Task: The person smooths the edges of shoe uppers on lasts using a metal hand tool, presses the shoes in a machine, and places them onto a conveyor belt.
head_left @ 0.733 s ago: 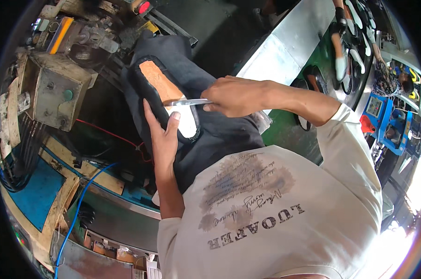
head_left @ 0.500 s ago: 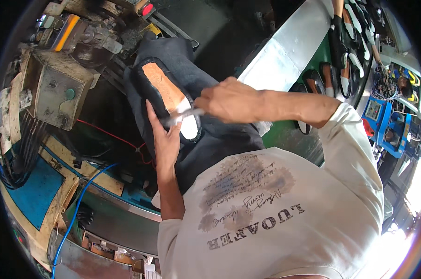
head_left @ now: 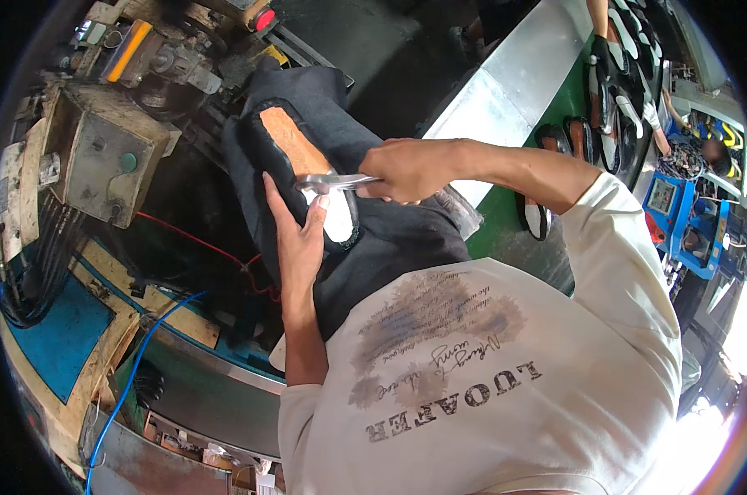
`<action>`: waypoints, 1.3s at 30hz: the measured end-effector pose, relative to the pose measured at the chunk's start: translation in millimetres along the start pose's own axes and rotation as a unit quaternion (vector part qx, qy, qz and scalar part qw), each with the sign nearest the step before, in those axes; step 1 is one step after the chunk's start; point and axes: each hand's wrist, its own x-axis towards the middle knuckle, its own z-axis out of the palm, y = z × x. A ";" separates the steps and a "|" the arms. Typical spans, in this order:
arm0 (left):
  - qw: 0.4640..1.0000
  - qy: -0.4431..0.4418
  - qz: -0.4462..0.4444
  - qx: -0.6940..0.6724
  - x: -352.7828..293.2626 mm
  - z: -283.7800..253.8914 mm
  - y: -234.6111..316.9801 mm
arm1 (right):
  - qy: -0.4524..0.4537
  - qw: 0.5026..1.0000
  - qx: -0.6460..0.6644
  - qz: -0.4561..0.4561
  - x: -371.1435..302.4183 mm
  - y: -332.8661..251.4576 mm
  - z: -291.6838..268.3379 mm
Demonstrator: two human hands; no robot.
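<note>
A dark shoe [head_left: 295, 148] lies sole-up on a black cloth [head_left: 398, 235] over my lap. Its sole is orange-brown toward the far end and white near me. My left hand [head_left: 301, 235] rests flat along the shoe's left side, the thumb pressing the white heel patch [head_left: 337, 221]. A metal plier-like tool [head_left: 332, 180] is held in my right hand [head_left: 406, 169], its jaws lying across the sole just above that white patch.
A worn grey machine box [head_left: 101, 157] with a green knob stands at the left, a red button [head_left: 264, 20] above it. A green conveyor table [head_left: 547, 107] with several shoes runs at the upper right. A blue cable [head_left: 130, 371] hangs at lower left.
My right hand with the tool has shifted slightly along the sole, and the shoe has turned a little under my left hand.
</note>
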 end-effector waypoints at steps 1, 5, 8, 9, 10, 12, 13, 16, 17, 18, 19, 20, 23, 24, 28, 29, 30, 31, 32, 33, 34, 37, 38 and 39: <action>1.000 -0.006 0.009 -0.024 -0.2 0.3 0.9 | 0.043 0.999 0.000 -0.024 1.3 -0.3 3.4; 0.999 -0.015 -0.010 -0.050 -2.7 -1.3 2.0 | 0.180 0.957 -0.209 -0.093 -5.9 4.6 20.8; 0.998 0.002 0.056 0.035 -4.6 0.5 0.1 | 0.185 0.947 -0.247 -0.089 -16.3 -5.6 12.6; 0.999 0.005 0.039 -0.003 -1.7 2.4 3.8 | 0.194 0.943 -0.253 -0.097 -15.2 -3.1 9.8; 0.999 0.008 0.022 -0.041 1.5 3.9 5.9 | 0.194 0.943 -0.252 -0.096 -12.8 0.2 9.2; 0.999 0.020 0.025 0.005 8.9 4.4 0.4 | 0.155 0.962 -0.217 -0.064 -6.8 1.3 8.7; 0.998 0.034 0.027 0.051 12.3 4.2 -0.7 | 0.155 0.962 -0.216 -0.064 -5.6 -2.4 5.7; 0.996 0.063 -0.016 0.068 13.0 14.4 15.5 | 0.107 0.980 -0.165 -0.014 -3.4 -8.1 -1.2; 0.995 0.064 -0.018 0.068 13.7 14.2 10.3 | 0.130 0.975 -0.179 -0.032 0.3 -1.5 1.5; 0.997 0.067 0.008 0.047 14.7 14.0 0.7 | 0.152 0.968 -0.193 -0.051 4.1 5.8 4.5; 0.996 0.072 0.034 0.026 15.5 13.2 -7.4 | 0.150 0.968 -0.194 -0.054 11.0 18.3 12.5; 0.997 0.071 0.034 0.026 18.6 13.2 -10.7 | 0.207 0.958 -0.174 -0.094 18.7 36.2 24.7; 0.996 0.069 0.042 0.027 24.6 12.9 -20.0 | 0.277 0.938 -0.136 -0.157 39.6 68.1 45.1; 0.996 0.070 0.044 0.021 25.9 11.2 -22.5 | 0.294 0.932 -0.116 -0.176 40.5 64.5 43.9; 0.995 0.065 0.069 -0.015 21.2 11.0 -24.9 | 0.229 0.953 -0.180 -0.088 19.6 54.8 26.3; 0.996 0.062 0.069 -0.011 18.7 8.9 -23.9 | 0.211 0.960 -0.166 -0.075 21.4 50.4 23.1; 0.996 0.061 0.067 -0.004 18.6 10.3 -20.4 | 0.191 0.967 -0.157 -0.062 20.8 49.4 17.1; 0.996 0.061 0.064 0.002 19.9 11.6 -16.9 | 0.193 0.966 -0.160 -0.061 19.4 50.0 14.6; 0.996 0.061 0.067 0.000 23.6 10.9 -14.1 | 0.182 0.971 -0.149 -0.043 18.3 50.6 13.1; 0.998 0.036 0.051 -0.028 25.3 6.9 -10.3 | 0.170 0.976 -0.135 -0.026 17.4 50.6 14.8; 0.998 0.011 0.035 -0.055 26.3 4.0 -6.3 | 0.171 0.976 -0.135 -0.025 16.8 50.1 14.8; 0.942 0.013 -0.110 -0.316 27.1 2.7 18.3 | 0.167 0.977 -0.130 -0.023 17.6 47.6 13.4; 0.942 0.013 -0.109 -0.317 27.4 5.7 16.0 | 0.167 0.976 -0.138 -0.029 19.4 49.1 15.6; 0.968 0.034 -0.082 -0.235 27.9 9.0 13.0 | 0.168 0.975 -0.145 -0.034 20.8 50.7 18.7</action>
